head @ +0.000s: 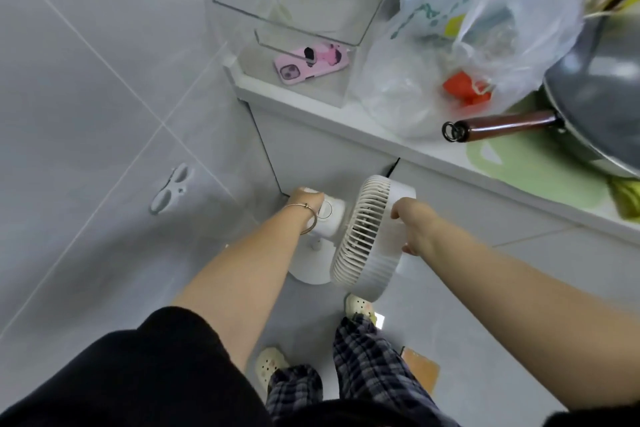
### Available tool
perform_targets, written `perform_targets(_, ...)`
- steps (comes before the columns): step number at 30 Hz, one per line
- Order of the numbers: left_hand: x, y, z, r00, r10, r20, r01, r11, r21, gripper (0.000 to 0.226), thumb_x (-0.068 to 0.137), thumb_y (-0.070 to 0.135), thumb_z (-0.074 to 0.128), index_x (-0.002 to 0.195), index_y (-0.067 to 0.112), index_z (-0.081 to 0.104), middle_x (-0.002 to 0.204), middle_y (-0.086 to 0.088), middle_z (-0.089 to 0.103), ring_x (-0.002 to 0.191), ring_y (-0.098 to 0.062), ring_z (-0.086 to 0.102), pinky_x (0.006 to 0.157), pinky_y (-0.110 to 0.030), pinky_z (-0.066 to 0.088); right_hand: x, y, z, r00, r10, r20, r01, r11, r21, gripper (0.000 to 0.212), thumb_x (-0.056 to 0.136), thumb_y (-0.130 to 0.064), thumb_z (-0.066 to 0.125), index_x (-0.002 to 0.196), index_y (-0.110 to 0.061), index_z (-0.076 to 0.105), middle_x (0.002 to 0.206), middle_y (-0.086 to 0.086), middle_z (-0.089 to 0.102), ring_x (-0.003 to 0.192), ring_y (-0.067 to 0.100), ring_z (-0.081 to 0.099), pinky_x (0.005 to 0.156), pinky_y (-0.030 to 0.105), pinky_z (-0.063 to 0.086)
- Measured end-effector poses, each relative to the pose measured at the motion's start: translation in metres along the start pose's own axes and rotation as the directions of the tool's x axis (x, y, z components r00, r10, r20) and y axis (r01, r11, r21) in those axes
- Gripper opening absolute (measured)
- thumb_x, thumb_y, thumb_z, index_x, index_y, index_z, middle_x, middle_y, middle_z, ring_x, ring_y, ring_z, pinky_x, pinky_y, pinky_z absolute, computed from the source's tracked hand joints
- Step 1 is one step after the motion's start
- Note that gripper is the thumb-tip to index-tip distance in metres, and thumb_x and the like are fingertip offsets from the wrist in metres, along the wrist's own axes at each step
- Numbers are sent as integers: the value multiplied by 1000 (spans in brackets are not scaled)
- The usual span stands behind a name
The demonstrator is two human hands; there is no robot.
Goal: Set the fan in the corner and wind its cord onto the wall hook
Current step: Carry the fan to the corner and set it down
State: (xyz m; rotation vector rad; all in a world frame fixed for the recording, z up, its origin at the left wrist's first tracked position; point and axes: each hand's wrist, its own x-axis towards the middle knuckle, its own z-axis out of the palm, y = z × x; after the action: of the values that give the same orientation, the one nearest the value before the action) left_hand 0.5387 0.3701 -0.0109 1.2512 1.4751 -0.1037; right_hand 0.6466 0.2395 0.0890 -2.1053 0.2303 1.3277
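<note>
Fan (362, 236) btwn grips: L hand (306, 200) prob. rear, R hand (414, 227) cage rim.

Soft, even, cool light with weak shadows; wide-angle bending at the edges; top right corner blurred.

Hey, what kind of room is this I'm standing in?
Most likely a home kitchen: a wok and a green cutting board are on a white counter, next to plastic bags.

Both your arms reach down to the fan (367, 236): left hand (305, 200) grips its rear, right hand (414, 226) its front rim.
</note>
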Motion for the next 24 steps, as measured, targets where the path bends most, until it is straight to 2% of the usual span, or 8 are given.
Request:
perform_targets(2, -3, -3, -2, 999, 17, -34, -16, 999, 42, 42, 92, 10, 48, 132, -3, 46, 136, -21, 50, 125, -32, 49, 100, -34, 42, 9, 4, 6, 1000, -12, -25, 11, 1000, -29, 27, 90, -2, 41, 117, -1, 46, 104, 11, 45, 113, 32, 51, 99, 40, 41)
perform_targets(5, -4, -8, -4, 998, 64, -16, -62, 993, 101, 35, 89, 6, 50, 121, -6, 54, 129, -23, 55, 120, -35, 53, 100, -38, 43, 17, 9, 15, 995, -38, -94, 25, 991, -129, 36, 85, -9, 44, 119, -2, 51, 119, 13, 54, 109, 31, 55, 95, 36, 47)
perform_targets(9, -2, -15, -6, 996, 89, -1, -88, 989, 121, 31, 83, 10, 51, 111, 2, 61, 116, -20, 63, 107, -35, 59, 87, -36, 48, 21, 11, 22, 956, -173, -238, 74, 925, -374, 63, 85, -16, 49, 142, -3, 24, 147, 14, 28, 135, 31, 29, 113, 37, 28)
perform_targets(13, -8, -24, -10, 994, 105, 5, -105, 991, 85, 7, 78, 8, 49, 73, 9, 54, 77, -13, 50, 77, -29, 44, 69, -30, 34, 22, 20, 30, 883, -446, -147, 271, 740, -616, 70, 85, -20, 51, 145, -5, 18, 155, 14, 12, 144, 31, 10, 118, 43, 12)
perform_targets(15, -4, -30, -14, 994, 112, -3, -112, 993, 49, 10, 67, 14, 49, 59, 16, 44, 68, -7, 41, 75, -23, 37, 67, -31, 32, 24, 24, 37, 858, -507, -82, 322, 657, -682, 69, 87, -22, 49, 146, -4, 17, 157, 14, 5, 146, 29, 2, 119, 43, 6)
perform_targets(18, 0, -44, -24, 997, 76, 1, -76, 996, -45, 16, 85, 7, 50, 83, 20, 59, 90, -13, 57, 81, -21, 48, 73, -27, 41, 26, 27, 56, 808, -588, 25, 388, 500, -774, 72, 84, -16, 51, 146, -4, 15, 158, 14, 2, 146, 29, -4, 119, 42, 2)
perform_targets(21, -3, -60, -35, 999, 27, -40, -34, 981, -190, 29, 91, 5, 46, 115, 4, 62, 107, -15, 64, 91, -23, 60, 68, -23, 47, 25, 29, 79, 754, -638, 158, 445, 318, -837, 76, 85, -19, 54, 147, -4, 12, 158, 15, 0, 146, 30, -6, 119, 43, 1)
perform_targets(24, -7, -80, -48, 999, -33, -43, 17, 949, -314, 31, 96, 8, 42, 122, 0, 56, 114, -17, 61, 97, -26, 62, 38, -8, 42, 27, 35, 104, 709, -641, 294, 491, 149, -859, 74, 87, -21, 52, 147, -5, 11, 158, 16, 0, 146, 31, -6, 120, 43, 2)
